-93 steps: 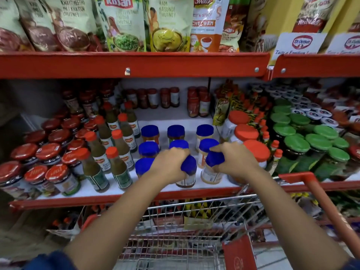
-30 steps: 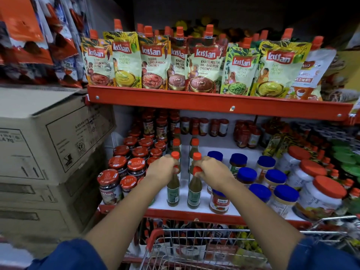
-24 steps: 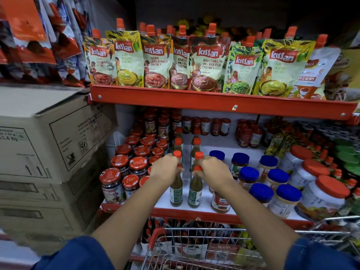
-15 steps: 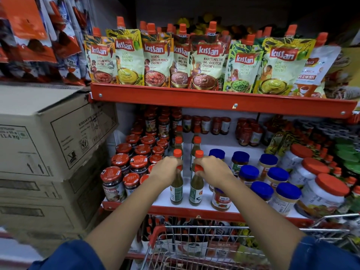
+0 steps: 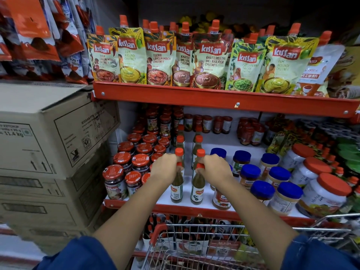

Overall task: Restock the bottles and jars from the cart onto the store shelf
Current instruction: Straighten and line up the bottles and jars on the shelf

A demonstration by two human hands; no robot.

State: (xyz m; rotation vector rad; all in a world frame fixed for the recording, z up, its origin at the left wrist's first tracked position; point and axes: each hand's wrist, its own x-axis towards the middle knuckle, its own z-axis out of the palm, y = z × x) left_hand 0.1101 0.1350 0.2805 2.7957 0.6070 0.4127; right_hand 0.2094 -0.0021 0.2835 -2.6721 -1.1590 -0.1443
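From the head camera, your left hand point(image 5: 165, 168) gripped the neck of one green sauce bottle point(image 5: 176, 189) and your right hand point(image 5: 214, 168) gripped the neck of another point(image 5: 197, 190). Both stood upright, just beside each other, at the front of the shelf point(image 5: 175, 207) (red-lidded jars point(image 5: 124, 172) to their left). The cart point(image 5: 194, 246) sat below.

Dim top corners, bright mid-shelf, wide-angle edge bending, soft right side.

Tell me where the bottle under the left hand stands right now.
In the head view, the green chilli sauce bottle stands at the shelf's front edge, left of centre, gripped by the left hand, between the red-lidded jars and its twin bottle.
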